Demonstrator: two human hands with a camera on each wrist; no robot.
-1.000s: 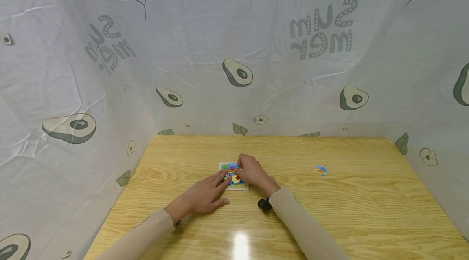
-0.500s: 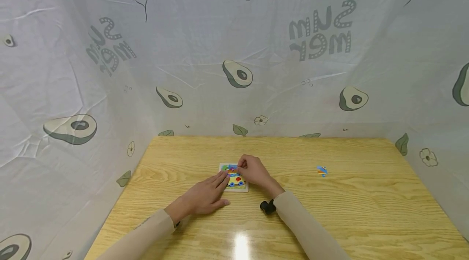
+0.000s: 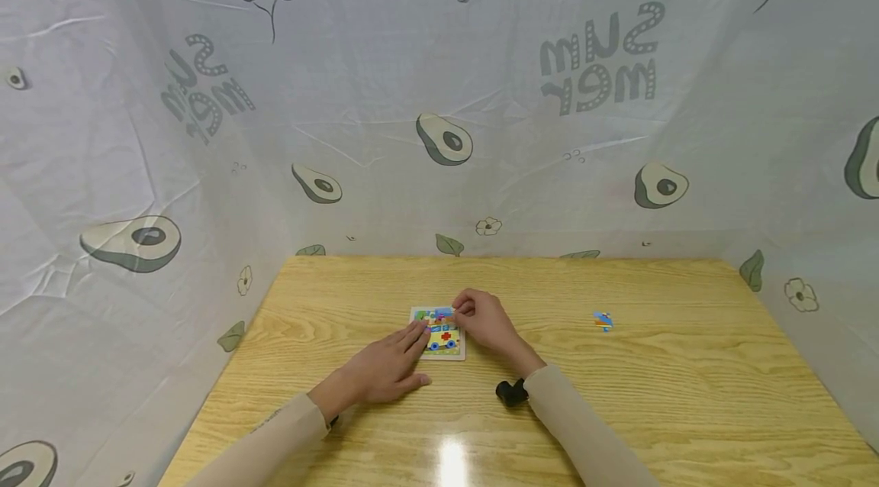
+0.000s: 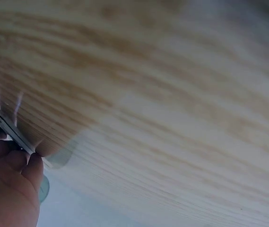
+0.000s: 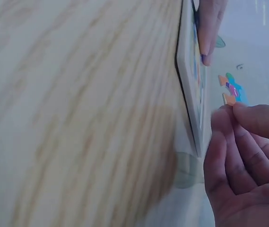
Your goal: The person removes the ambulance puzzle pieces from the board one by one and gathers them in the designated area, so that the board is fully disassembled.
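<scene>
A small framed jigsaw puzzle (image 3: 446, 346) with a yellow vehicle and a red cross lies in the middle of the table. My left hand (image 3: 387, 365) rests its straight fingers on the puzzle's left side; the left wrist view shows those fingertips (image 4: 32, 170) at the frame's edge. At the upper right corner, my right hand (image 3: 486, 319) pinches a puzzle piece between thumb and forefinger. That puzzle piece (image 5: 236, 92) is blue, orange and purple, and is raised off the board in the right wrist view. Part of the puzzle is hidden under the left fingers.
Another puzzle piece (image 3: 603, 320), blue and orange, lies on the wooden table (image 3: 659, 388) to the right. Behind and at the sides hangs a pale curtain (image 3: 384, 204) printed with avocados. A black wrist camera (image 3: 511, 393) sits under the right wrist.
My right hand has drawn back a little to the right, uncovering more of the puzzle, with the piece in its fingertips. The left hand has stayed in place.
</scene>
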